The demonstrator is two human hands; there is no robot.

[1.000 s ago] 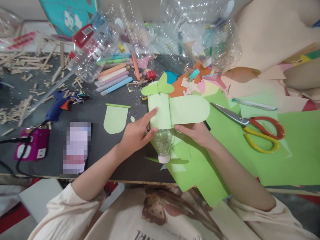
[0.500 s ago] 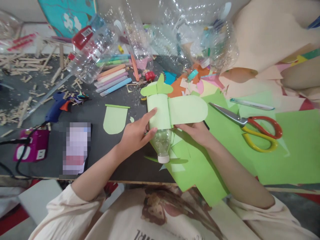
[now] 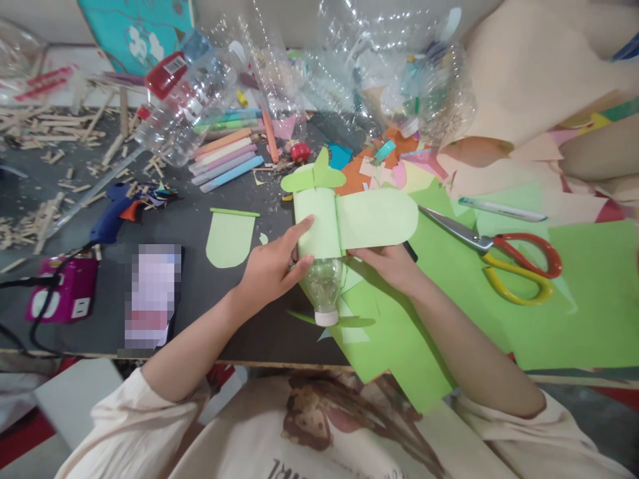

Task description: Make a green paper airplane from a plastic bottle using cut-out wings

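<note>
A small plastic bottle (image 3: pixel 325 287) wrapped in pale green paper lies with its white cap (image 3: pixel 326 317) toward me. Bright green paper fins (image 3: pixel 313 176) stand on its far end, and a rounded pale green paper wing (image 3: pixel 378 219) sticks out from its right side. My left hand (image 3: pixel 276 261) is closed around the wrapped bottle from the left. Under the wing, my right hand (image 3: pixel 387 263) is at the wing's near edge by the bottle; its fingertips are mostly hidden. A second rounded paper wing (image 3: pixel 229 239) with a green strip along its edge lies to the left.
Scissors (image 3: pixel 484 243) and a pen (image 3: pixel 503 209) lie on green sheets (image 3: pixel 589 286) at right. On the left are a blue glue gun (image 3: pixel 114 213), a magenta box (image 3: pixel 62 289) and a phone (image 3: pixel 152 296). Clear bottles (image 3: pixel 174 120), coloured sticks (image 3: pixel 227 159) and wood scraps fill the back.
The paper wing at the bottle's right side has shifted very slightly to the right. My left hand and the bottle have stayed in place.
</note>
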